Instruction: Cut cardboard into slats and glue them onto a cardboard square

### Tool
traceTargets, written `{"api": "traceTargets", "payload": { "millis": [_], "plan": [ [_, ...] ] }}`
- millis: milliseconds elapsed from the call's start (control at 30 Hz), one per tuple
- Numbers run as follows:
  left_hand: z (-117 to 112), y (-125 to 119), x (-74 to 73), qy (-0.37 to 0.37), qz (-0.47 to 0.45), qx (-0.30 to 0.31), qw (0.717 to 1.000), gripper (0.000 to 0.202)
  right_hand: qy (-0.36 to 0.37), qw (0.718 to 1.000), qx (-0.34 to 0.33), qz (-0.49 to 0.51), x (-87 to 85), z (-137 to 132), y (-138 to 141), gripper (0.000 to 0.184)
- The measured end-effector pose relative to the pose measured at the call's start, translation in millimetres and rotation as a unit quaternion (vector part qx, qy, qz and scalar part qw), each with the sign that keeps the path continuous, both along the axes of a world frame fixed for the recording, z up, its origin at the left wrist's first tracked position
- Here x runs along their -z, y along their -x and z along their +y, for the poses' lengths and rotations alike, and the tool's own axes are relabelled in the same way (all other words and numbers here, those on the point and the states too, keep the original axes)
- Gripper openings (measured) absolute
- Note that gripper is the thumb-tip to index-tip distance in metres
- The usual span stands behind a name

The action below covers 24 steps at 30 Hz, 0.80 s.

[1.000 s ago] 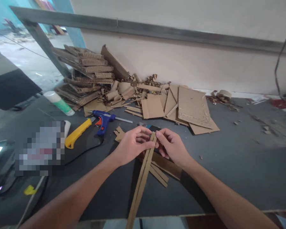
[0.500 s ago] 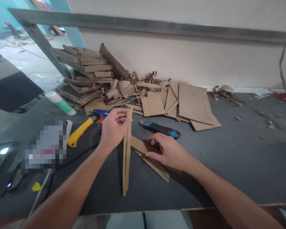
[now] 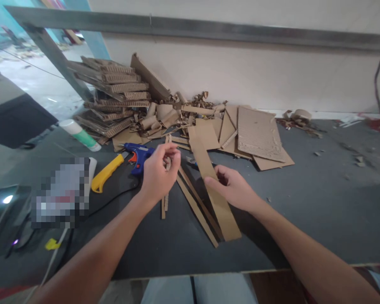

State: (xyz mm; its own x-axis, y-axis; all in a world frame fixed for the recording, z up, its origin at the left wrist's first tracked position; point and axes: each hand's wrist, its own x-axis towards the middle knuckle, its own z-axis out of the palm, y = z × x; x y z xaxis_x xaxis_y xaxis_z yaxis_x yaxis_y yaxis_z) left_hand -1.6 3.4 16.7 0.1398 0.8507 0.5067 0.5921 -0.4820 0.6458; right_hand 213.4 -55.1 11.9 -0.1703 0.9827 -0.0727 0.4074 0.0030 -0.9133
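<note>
Step in hand, as judged: sorting and gripping cut cardboard strips, one lot per hand.

Left hand (image 3: 160, 173): fingers curled fully closed around a pair of narrow cardboard strips (image 3: 163, 206). The strips hang below the fist, lower ends at or near the surface (image 3: 304, 219); whether they touch it cannot be told.

Right hand (image 3: 232, 188): thumb pressed on top of a wide cardboard strip (image 3: 223, 213), the other fingers bent at its right edge, a light pinch about midway along. The strip runs from beyond the fingertips back toward the person, its near end resting on the surface.

Between the two hands, loose narrow strips (image 3: 196, 207) lie flat, just left of the right thumb.

Beyond the left knuckles: a blue glue gun (image 3: 139, 154), with a yellow-handled cutter (image 3: 106, 173) further left.

Judgement: further handling of the wide strip calls for an even grip, since corrugated board creases readily.

Writing: none legible. A blurred patch (image 3: 61, 192) lies left of the left forearm; no brand can be read on the tools.
</note>
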Motion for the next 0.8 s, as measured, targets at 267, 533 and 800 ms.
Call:
{"api": "traceTargets", "payload": {
  "millis": [267,533,800],
  "plan": [
    [-23.5,-14.6,-9.0,0.302,-0.012,0.232,0.925,0.032,0.012,0.979,0.015,0.201,0.1,-2.5,7.7,0.03],
    [-23.7,-15.8,-10.2,0.395,-0.115,0.267,0.872,0.034,0.019,0.971,-0.01,0.238,-0.4,-0.3,7.5,0.033],
    [-24.3,-16.6,-6.0,0.357,-0.061,0.235,0.902,0.029,0.031,0.971,-0.006,0.235,-2.3,-3.3,9.8,0.033]
  ]
}}
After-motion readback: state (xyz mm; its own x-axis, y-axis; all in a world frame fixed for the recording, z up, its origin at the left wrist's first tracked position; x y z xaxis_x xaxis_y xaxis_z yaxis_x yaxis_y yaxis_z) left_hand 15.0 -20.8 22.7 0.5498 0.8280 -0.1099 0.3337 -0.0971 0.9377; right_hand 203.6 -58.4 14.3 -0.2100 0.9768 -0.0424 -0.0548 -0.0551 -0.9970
